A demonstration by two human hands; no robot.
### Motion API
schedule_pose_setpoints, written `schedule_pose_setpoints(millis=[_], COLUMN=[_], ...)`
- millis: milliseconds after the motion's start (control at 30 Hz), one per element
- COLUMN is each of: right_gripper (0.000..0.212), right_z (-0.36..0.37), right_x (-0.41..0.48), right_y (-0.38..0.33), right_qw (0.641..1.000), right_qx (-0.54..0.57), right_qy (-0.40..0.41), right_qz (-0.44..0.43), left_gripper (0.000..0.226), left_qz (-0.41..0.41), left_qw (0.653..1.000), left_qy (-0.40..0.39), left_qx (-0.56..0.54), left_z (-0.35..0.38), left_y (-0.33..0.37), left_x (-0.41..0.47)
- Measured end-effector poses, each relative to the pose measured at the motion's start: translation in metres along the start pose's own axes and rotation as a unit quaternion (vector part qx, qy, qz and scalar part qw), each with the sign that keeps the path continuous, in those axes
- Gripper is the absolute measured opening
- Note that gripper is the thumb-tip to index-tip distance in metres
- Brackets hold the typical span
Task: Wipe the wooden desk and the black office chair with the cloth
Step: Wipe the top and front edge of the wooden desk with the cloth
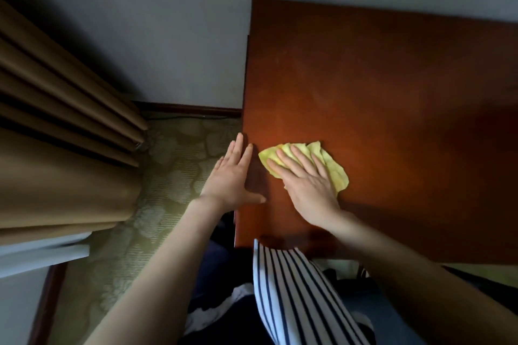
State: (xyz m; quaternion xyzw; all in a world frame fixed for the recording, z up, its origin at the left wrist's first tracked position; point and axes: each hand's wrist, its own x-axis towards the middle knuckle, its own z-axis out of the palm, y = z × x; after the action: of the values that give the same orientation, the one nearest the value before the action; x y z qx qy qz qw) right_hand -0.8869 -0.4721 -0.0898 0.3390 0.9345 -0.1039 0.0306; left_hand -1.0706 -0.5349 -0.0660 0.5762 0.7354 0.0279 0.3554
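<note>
The reddish-brown wooden desk fills the right half of the view, its left edge running down the middle. A crumpled yellow cloth lies on the desk near that left edge. My right hand presses flat on the cloth with straight, spread fingers. At the desk's left edge rests my left hand, flat, fingers straight, thumb lying on the desk top. The black office chair cannot be made out.
Tan curtains hang at the left. Patterned green carpet lies between curtains and desk. A grey wall with a dark baseboard stands behind. My striped shirt hangs at the desk's near edge.
</note>
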Motion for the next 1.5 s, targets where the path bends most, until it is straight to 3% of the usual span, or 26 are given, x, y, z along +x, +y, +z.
schedule_pose_setpoints(millis=[300,567,667,767,900,1100,1267,1500], right_gripper=[0.048,0.062,0.059,0.068,0.06,0.053,0.053,0.053], right_z=[0.015,0.007,0.01,0.007,-0.002,-0.017,-0.028,-0.033], right_x=[-0.109,-0.13,-0.111,-0.081,-0.029,0.068,0.147,0.233], right_y=[-0.013,0.006,0.015,0.02,0.029,0.052,0.061,0.052], right_qw=[0.997,0.983,0.987,0.991,0.994,0.993,0.998,0.982], right_qx=[-0.018,0.086,0.059,0.02,-0.029,-0.067,-0.024,0.038], right_qy=[0.008,-0.125,-0.109,-0.081,-0.05,-0.079,-0.054,0.0], right_qz=[-0.072,-0.099,-0.104,-0.103,-0.095,-0.05,0.017,0.185], left_gripper=[0.142,0.139,0.129,0.118,0.101,0.084,0.078,0.072], left_qz=[0.009,0.016,0.029,0.045,0.045,0.035,0.03,0.017], left_qw=[0.993,0.984,0.982,0.985,0.989,0.99,0.99,0.996], left_qy=[-0.021,-0.035,-0.02,0.008,0.029,0.038,0.044,0.072], left_qx=[0.112,0.176,0.188,0.168,0.141,0.128,0.127,0.056], left_z=[0.024,0.022,0.017,0.012,-0.002,-0.036,-0.06,-0.068], left_y=[0.013,0.014,0.013,0.013,0.007,-0.004,-0.007,-0.012], left_x=[-0.025,-0.029,-0.029,-0.028,-0.017,0.021,0.06,0.098])
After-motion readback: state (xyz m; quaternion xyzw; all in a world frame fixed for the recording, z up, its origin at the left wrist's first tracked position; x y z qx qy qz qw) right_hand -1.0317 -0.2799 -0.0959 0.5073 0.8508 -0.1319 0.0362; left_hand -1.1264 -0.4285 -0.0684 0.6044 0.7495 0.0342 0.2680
